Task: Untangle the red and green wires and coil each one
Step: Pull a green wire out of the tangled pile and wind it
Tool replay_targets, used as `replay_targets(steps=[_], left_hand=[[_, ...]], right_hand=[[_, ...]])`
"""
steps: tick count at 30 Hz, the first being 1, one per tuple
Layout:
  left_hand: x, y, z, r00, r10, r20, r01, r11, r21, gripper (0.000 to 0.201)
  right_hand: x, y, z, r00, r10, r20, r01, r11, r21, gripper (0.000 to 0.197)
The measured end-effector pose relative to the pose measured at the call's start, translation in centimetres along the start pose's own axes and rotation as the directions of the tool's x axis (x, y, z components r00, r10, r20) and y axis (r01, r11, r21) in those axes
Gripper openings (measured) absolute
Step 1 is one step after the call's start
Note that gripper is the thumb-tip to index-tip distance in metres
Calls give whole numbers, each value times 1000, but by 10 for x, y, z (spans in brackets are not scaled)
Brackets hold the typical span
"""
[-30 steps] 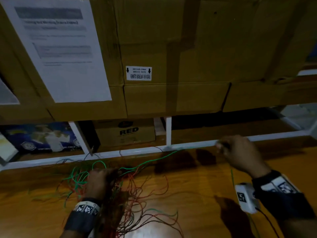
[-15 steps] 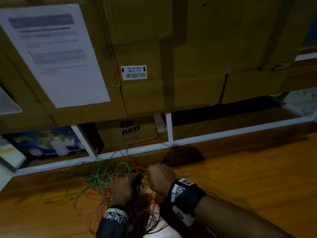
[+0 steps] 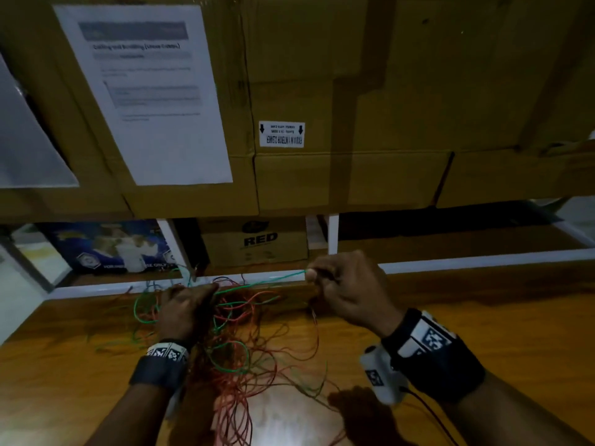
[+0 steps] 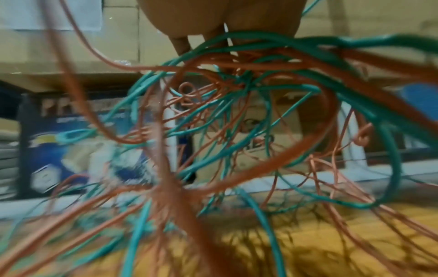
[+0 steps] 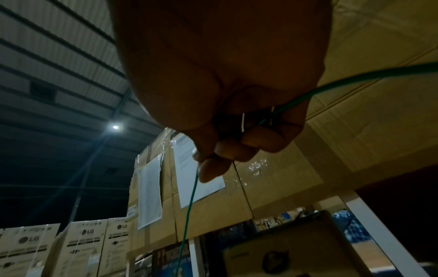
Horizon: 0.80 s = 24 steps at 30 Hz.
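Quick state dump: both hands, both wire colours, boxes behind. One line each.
left hand: grips the tangled bundle, raised off the table
right hand: pinches a green strand, drawn taut toward the bundle
green wire: still tangled, not coiled
red wire: still tangled, loops trailing on the wooden table
cardboard boxes: closed, stacked

Red wire and green wire — tangled, uncoiled, on table
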<state>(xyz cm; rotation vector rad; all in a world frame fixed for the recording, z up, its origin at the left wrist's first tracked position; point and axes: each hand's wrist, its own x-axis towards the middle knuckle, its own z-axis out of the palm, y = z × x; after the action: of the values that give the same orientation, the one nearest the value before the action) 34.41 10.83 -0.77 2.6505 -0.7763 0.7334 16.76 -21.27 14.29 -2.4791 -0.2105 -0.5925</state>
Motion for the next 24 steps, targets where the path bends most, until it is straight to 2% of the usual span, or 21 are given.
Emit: replay_targets(steps=[2,3,5,7,8,9,10,11,13,16,18,21,24], left_hand=[[-5,-5,2,1000,-15,17,15,1000,-14,46],[-10,-4,4,1000,-27,13,28,998,-54,45],[-24,9,6,999,-51,1,50,988,-146,43],[-36,29,8,1000,7,-26,-10,989,-150,39],[-40,38,9,999,41,-27,-44,989,-138,37],[-43,49,10,998,58,-20,-60,990,-126,36],[-45,58,11,998,63,-16,-64,992,-110,36],[-46,67,12,998,60,-9,-60,993,-102,36],[-48,83,13,999,42,12,-40,993,-111,36],[-52,88,18,999,33,29,-30,992,-124,34],[-55,85,19,999,29,24,-25,990,-140,32],[-63,83,17,1000,3,31,2,987,-159,26],[-68,86,12,1000,18,12,-15,982,-187,31]], right_hand=[[-8,8,10,1000,15,-23,-15,1000,4,45],[-12,15,15,999,37,-26,-37,999,-17,45],[-23,32,25,990,127,62,-119,985,-124,31],[-32,38,29,949,266,172,-208,933,-295,15],[-35,37,31,933,301,199,-208,898,-387,27],[-36,32,33,930,296,217,-175,877,-447,44],[-33,22,36,942,259,214,-131,871,-474,54],[-28,10,42,956,200,215,-73,871,-486,53],[-20,-15,61,942,159,296,-11,896,-445,34],[-20,-31,103,821,300,486,-136,930,-343,27],[-26,-29,123,784,342,518,-233,936,-265,24],[-21,-24,124,764,367,531,-366,924,-113,22],[-4,-23,99,806,305,507,-389,919,66,29]])
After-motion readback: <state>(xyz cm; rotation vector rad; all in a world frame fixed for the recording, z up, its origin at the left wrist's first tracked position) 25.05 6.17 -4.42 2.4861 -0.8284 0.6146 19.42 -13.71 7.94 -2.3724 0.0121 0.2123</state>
